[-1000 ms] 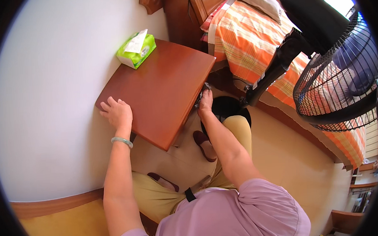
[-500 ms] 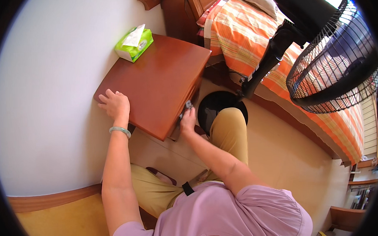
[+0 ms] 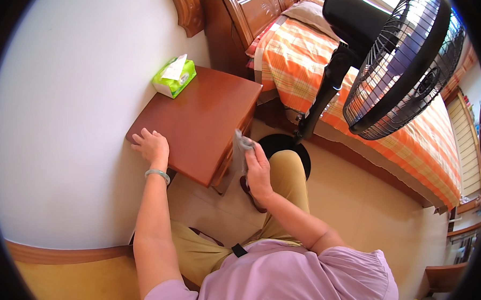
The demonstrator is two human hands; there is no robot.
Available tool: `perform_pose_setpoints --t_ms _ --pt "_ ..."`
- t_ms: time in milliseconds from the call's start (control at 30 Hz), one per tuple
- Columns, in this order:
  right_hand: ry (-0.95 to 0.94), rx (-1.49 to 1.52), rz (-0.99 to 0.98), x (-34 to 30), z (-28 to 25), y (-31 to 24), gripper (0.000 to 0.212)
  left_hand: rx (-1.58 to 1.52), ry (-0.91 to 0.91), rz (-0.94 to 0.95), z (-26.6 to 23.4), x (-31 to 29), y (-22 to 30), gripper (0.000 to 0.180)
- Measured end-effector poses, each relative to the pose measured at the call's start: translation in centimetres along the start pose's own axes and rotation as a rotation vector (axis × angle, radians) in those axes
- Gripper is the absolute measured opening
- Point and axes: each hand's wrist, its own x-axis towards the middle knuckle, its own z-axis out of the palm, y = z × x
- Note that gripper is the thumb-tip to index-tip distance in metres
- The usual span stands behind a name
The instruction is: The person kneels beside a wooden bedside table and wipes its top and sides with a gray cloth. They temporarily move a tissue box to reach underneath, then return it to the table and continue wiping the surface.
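Observation:
A grey cloth hangs from my right hand, its fingers closed on it. That hand is in the air, just right of the front side of a reddish-brown wooden nightstand. On the left edge of the nightstand lies my left hand, fingers spread and holding nothing, with a pale green bangle on its wrist. A green tissue pack stands at the far left corner of the top, one white tissue sticking out.
A black standing fan rises at the right, its round base on the floor beyond my knee. Behind it is a bed with an orange checked cover. A white wall borders the nightstand's left.
My right hand has come away from the nightstand's front side, moving right and toward me, and more of the grey cloth shows. My left hand stays on the edge. The view has shifted slightly.

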Motion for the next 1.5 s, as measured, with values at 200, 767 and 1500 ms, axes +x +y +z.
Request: perform_pose_setpoints --t_ms 200,767,1500 --pt "-0.321 -1.312 -0.828 4.7 2.4 2.5 0.038 -0.020 0.032 0.056 1.1 0.3 -0.2 0.048" --pt "-0.249 -1.659 -0.559 27.6 1.6 1.0 0.051 -0.058 -0.006 0.043 0.2 -0.1 -0.3 0.048" --pt "-0.692 -1.184 -0.323 48.1 13.8 10.2 0.041 -0.005 0.099 0.186 1.4 0.0 -0.6 0.048"
